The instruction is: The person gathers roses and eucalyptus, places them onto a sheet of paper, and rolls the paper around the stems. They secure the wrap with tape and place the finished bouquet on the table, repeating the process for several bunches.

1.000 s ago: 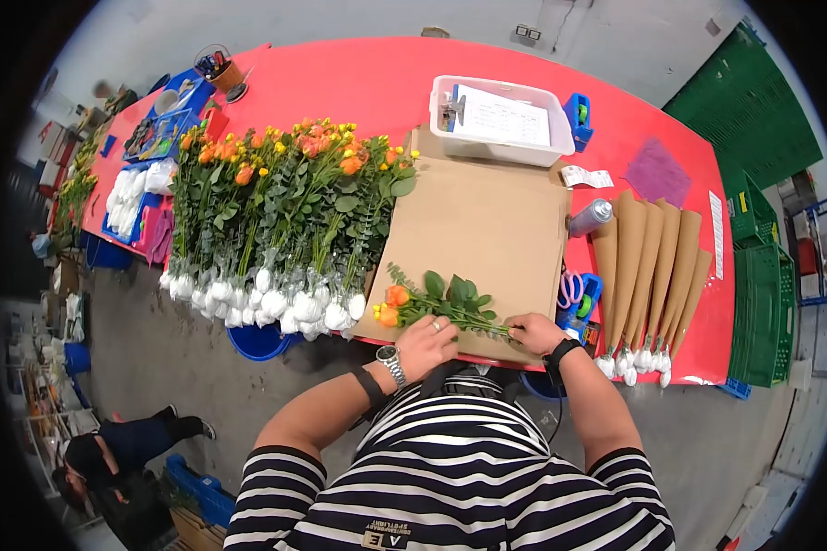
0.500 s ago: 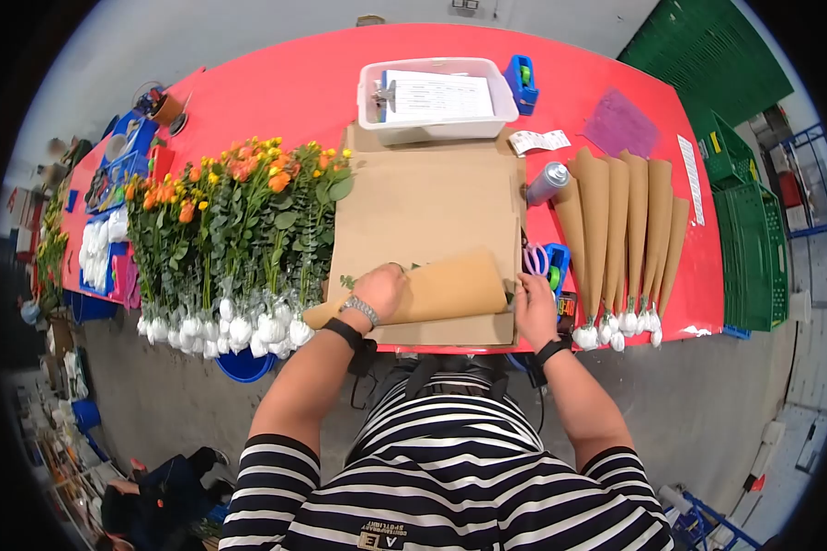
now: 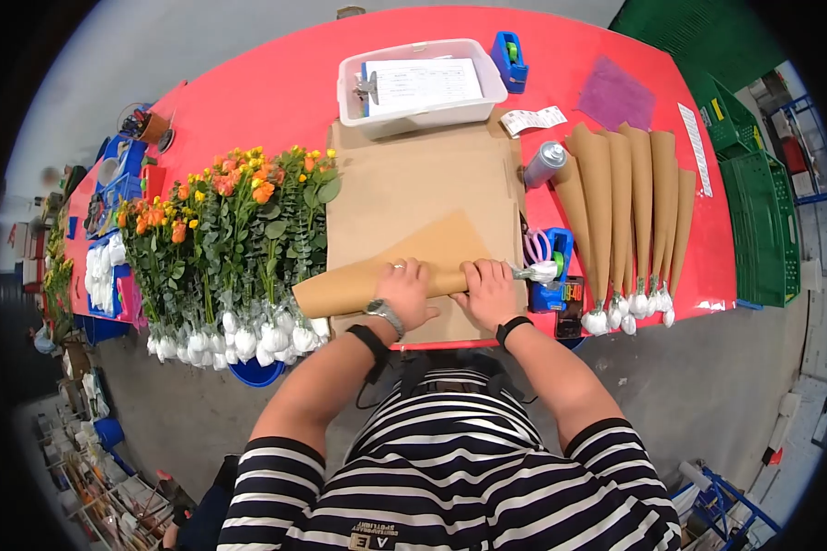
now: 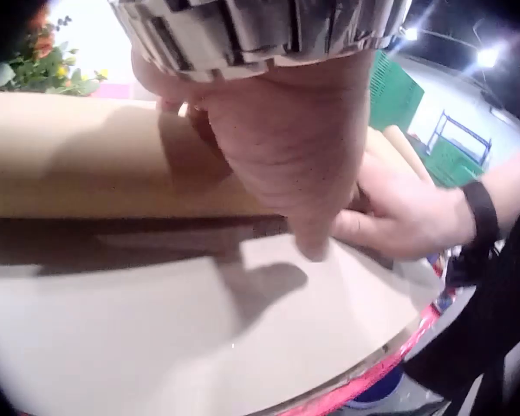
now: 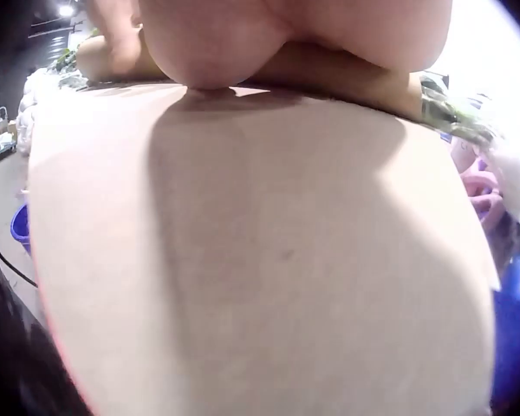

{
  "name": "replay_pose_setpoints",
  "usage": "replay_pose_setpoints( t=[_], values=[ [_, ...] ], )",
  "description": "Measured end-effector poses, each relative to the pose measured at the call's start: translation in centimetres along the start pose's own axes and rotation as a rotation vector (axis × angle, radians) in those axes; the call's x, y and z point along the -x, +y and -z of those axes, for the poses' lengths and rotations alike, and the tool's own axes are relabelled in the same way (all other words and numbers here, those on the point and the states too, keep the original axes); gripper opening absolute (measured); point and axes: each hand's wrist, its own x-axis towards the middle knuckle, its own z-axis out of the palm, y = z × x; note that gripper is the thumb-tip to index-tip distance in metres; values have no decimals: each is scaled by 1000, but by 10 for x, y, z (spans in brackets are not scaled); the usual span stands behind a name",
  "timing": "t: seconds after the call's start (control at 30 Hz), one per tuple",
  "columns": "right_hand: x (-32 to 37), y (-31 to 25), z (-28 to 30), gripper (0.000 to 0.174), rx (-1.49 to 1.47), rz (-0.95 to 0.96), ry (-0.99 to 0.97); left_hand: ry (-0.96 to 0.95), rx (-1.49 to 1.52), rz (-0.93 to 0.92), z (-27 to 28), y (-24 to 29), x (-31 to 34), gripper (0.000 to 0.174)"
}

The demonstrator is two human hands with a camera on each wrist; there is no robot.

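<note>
Head view: the brown paper roll (image 3: 340,288) lies across the near part of the cardboard sheet (image 3: 413,174), a white-bagged stem end (image 3: 543,272) jutting from its right end. Left hand (image 3: 404,296) and right hand (image 3: 489,296) both rest over the roll, thumbs on the near side; cannot tell whether the fingertips curl round it. Judgement: press evenly, roll away from the body over the loose flap (image 3: 447,237), tightest near the stems, without crushing the wider end.
</note>
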Motion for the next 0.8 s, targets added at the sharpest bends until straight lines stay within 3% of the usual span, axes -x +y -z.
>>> replay_pose_setpoints(
  t=[0.03, 0.07, 0.1, 0.13, 0.2, 0.3, 0.33, 0.4, 0.47, 0.53, 0.57, 0.6, 0.63, 0.7, 0.73, 0.8],
  values=[
    [-4, 1, 3, 57, 5, -7, -110, 6, -5, 9, -10, 0, -4, 53],
    [-8, 2, 6, 51, 13, -15, -221, -103, -22, 44, -24, -2, -9, 57],
    [-8, 2, 5, 46, 41, 28, -168, -213, -35, 76, -32, -5, -13, 61],
    [-5, 4, 1, 46, 46, 33, -169, -207, -30, 78, -13, -6, -18, 61],
    [-1, 4, 0, 45, 135, 38, -309, -607, 142, 42, 20, -10, -24, 58],
    [-5, -4, 12, 47, 98, 27, -440, -644, 285, 45, 18, -14, -13, 54],
    [-7, -8, 16, 47, 105, 57, -437, -624, 293, 68, 13, -11, -3, 54],
    [-12, -13, 26, 59, 28, -91, -655, -5, -1, -163, -9, 0, 18, 48],
    [-16, -19, 40, 63, -19, -141, -760, 93, -31, -141, -37, 6, 22, 48],
    [-9, -23, 44, 62, -15, -162, -633, 193, -63, -135, -36, 6, 18, 47],
    [-3, -25, 45, 54, -18, -143, -490, 18, 54, -102, -29, 5, 14, 45],
    [2, -24, 43, 54, -6, -137, -490, -160, 174, -70, -20, 5, 11, 42],
    [7, -22, 41, 47, 63, -71, -363, -151, 180, -69, -11, 6, 7, 42],
    [13, -25, 38, 40, 124, 28, -136, -600, 261, -110, 11, -1, -5, 41],
    [14, -27, 37, 40, 132, 30, -128, -590, 258, -113, 22, -5, -9, 41],
    [17, -32, 36, 37, 178, 25, -97, -850, 352, -206, 39, -10, -12, 40]
  ],
)
